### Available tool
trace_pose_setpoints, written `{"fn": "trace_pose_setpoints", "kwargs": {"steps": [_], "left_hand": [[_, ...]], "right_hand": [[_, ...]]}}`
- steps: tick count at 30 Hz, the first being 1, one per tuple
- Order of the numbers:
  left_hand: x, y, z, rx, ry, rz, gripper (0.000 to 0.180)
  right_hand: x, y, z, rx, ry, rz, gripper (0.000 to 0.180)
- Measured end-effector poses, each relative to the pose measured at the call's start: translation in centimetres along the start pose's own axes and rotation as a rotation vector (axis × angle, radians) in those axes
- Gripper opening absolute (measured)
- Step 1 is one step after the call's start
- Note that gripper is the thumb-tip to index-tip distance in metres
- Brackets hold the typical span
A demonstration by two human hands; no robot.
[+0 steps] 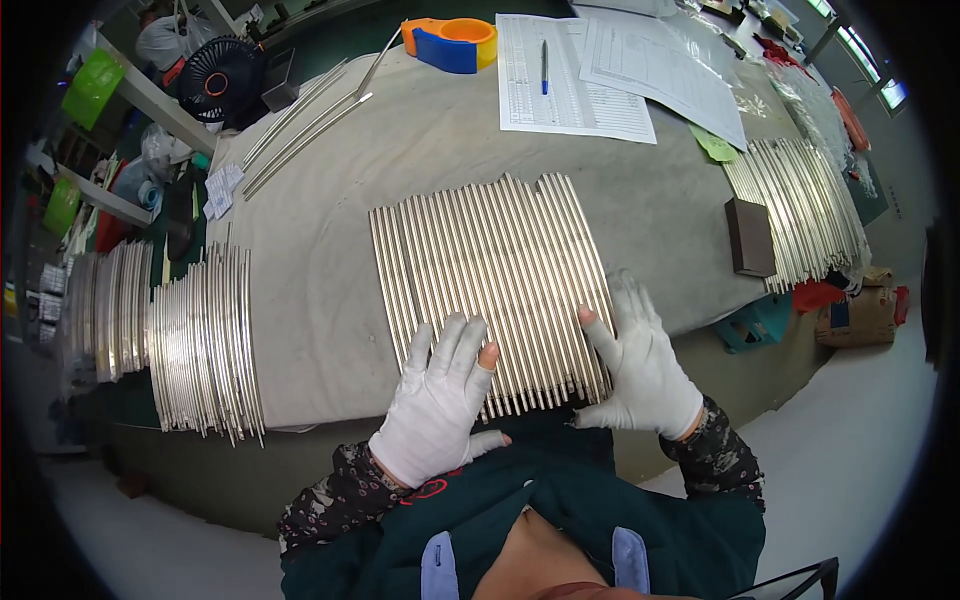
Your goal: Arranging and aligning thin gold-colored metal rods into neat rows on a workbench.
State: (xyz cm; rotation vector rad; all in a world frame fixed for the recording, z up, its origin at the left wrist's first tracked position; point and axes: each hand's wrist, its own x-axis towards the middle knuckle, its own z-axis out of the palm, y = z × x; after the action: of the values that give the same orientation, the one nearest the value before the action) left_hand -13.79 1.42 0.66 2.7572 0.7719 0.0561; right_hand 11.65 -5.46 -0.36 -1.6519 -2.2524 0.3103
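A flat row of shiny metal rods (492, 275) lies side by side on the cloth-covered table in front of me. Their near ends reach the table's front edge. My left hand (432, 405), in a white glove with some bare fingertips, rests on the near left part of the row, fingers stretched out. Along the row's right edge lies my right hand (645, 370), gloved the same way. Its long fingers point away from me and its thumb is near the rod ends. Both hands are open, with nothing gripped.
Bundles of rods lie at the left (205, 340) and right (805, 215). A dark block (750, 238) touches the right bundle. Farther back are loose rods (305, 135), a tape dispenser (455, 45), paper sheets (570, 110) and a pen (545, 68). A black fan (220, 80) stands far left.
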Motion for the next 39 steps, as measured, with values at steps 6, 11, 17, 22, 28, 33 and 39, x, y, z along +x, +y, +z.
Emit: {"fn": "trace_pose_setpoints", "kwargs": {"steps": [6,11,17,22,28,33,39], "left_hand": [[0.9,0.7,1.1,-0.006,0.064,0.022,0.106],[1.0,0.7,1.4,0.002,0.075,0.000,0.102],[0.9,0.7,1.3,-0.046,0.122,0.017,0.097],[1.0,0.6,1.0,-0.069,0.102,0.006,0.096],[0.5,1.0,1.3,-0.031,0.162,-0.002,0.094],[0.1,1.2,1.5,0.023,0.277,-0.001,0.073],[0.2,1.5,2.0,0.032,0.349,-0.027,0.066]], "right_hand": [[1.7,-0.3,-0.9,0.068,-0.078,-0.200,0.109],[2.5,0.1,-1.9,0.022,-0.235,-0.268,0.105],[2.7,0.6,-1.0,-0.016,-0.119,-0.309,0.095],[2.2,0.3,-0.6,-0.091,-0.096,-0.286,0.089],[1.1,-1.4,-1.2,-0.071,0.001,-0.185,0.074],[0.4,-2.1,0.1,-0.165,0.108,-0.197,0.061],[-0.2,-1.9,1.3,-0.185,0.212,-0.212,0.052]]}}
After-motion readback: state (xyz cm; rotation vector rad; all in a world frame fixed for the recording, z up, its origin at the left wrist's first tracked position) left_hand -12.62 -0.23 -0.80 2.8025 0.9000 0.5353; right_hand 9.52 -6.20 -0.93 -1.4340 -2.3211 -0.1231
